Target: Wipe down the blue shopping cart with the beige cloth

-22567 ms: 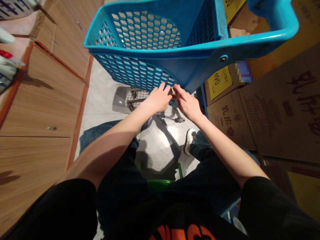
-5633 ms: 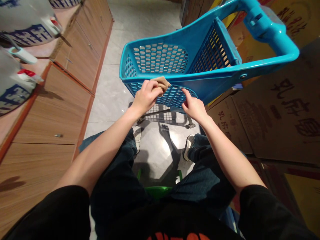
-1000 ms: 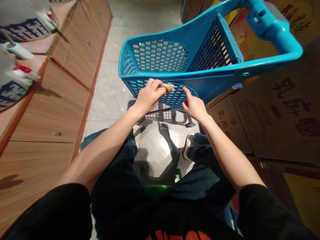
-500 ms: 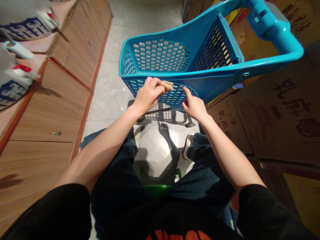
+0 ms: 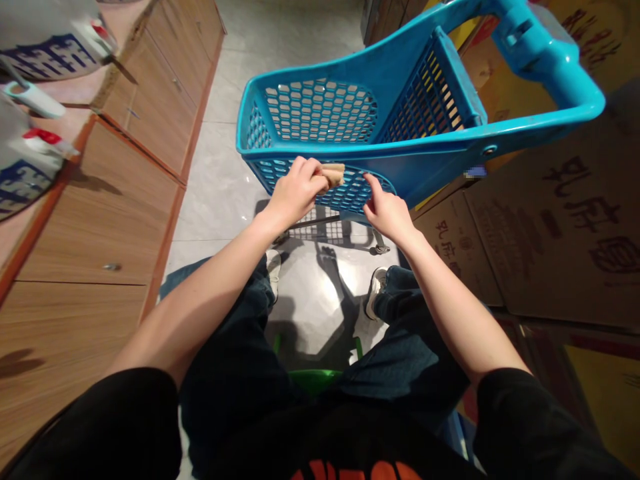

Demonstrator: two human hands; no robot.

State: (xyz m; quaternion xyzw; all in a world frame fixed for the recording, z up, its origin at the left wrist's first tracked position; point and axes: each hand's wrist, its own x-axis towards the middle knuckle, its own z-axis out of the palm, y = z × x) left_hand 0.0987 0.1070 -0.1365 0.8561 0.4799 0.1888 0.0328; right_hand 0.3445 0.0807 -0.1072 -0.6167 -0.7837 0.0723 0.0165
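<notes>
My left hand [image 5: 296, 190] is closed around a folded tan cloth [image 5: 333, 175], which lies against the near side of a blue plastic shopping cart [image 5: 420, 163]. One end of the cloth sticks out to the right of my fingers. Farther right, my right hand [image 5: 389, 212] has its index finger stretched out, the tip at the cart's honeycomb side panel [image 5: 354, 187]. Its other fingers are bent and partly hidden; nothing shows in them. The cart's basket stands above my feet, with its thick handle [image 5: 550, 73] at the upper right.
Wooden cabinets [image 5: 95, 213] line the left, with white jugs [image 5: 43, 50] on top. Cardboard boxes [image 5: 560, 233] are stacked on the right. Beneath me is a green stool [image 5: 315, 380]; grey tiles [image 5: 320, 300] cover the floor, where the cart's wheel [image 5: 381, 249] rests.
The cloth's free end has shifted slightly and looks a little differently folded. My left hand is marginally lower; my right hand and the cart stay almost the same.
</notes>
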